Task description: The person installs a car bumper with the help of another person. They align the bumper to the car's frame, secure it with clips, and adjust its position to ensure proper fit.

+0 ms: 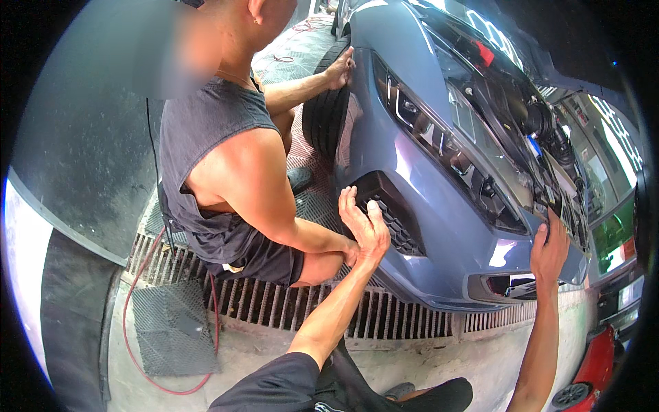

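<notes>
The blue-grey front bumper (439,226) of a car fills the middle of the view. My left hand (365,230) is raised at the bumper's corner, its fingers stretched out and holding nothing. Beside it is the black mesh vent (401,226); whether the palm touches the bumper is hard to tell. My right hand (551,250) rests at the bumper's upper front edge, with the fingers extended forward and the thumb apart. Between my hands runs the long dark headlight (446,147). Below the right hand sits a small light-edged opening (511,285) in the bumper.
At left a person in a grey sleeveless shirt (237,141) crouches, one hand on the fender near the front tyre (324,110). The engine bay (522,123) is exposed. A floor grate (288,307), a red hose (130,343) and a grey mat (175,326) lie below.
</notes>
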Action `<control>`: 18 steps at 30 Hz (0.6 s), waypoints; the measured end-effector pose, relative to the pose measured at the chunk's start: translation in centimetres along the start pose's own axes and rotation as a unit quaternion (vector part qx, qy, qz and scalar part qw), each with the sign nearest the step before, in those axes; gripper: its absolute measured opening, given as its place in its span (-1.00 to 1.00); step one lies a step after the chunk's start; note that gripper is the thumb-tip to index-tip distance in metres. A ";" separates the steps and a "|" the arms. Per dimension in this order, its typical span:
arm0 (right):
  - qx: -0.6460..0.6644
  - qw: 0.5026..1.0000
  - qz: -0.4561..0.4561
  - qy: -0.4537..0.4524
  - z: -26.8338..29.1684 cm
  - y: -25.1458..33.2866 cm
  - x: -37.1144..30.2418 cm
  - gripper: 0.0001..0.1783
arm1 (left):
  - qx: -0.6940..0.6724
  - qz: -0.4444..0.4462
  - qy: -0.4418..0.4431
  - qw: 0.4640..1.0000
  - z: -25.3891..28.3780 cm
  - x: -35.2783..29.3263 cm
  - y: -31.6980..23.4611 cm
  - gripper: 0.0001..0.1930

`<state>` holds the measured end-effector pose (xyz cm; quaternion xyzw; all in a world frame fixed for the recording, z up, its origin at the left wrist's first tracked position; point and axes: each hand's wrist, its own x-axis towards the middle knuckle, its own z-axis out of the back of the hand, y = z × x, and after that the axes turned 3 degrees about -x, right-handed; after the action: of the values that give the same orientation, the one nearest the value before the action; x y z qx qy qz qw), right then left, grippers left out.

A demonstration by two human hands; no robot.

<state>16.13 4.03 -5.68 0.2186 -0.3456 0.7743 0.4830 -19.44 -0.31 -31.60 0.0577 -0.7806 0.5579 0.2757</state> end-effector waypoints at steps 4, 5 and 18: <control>0.013 1.000 -0.001 -0.003 -0.7 0.9 0.3 -0.45 | 0.004 0.014 -0.025 1.000 -7.2 2.1 -2.1 -0.39; 0.019 1.000 0.003 -0.009 -1.2 1.5 0.8 -0.45 | 0.053 0.006 -0.016 0.998 -9.3 3.1 -3.7 -0.39; 0.002 0.999 0.021 -0.025 -1.0 -0.1 -0.3 -0.47 | -0.027 0.033 -0.052 0.998 -8.1 1.1 -3.4 -0.40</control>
<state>16.34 4.68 -6.52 0.2315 -0.3611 0.7791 0.4573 -16.05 6.03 -26.40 0.0530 -0.8099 0.5421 0.2176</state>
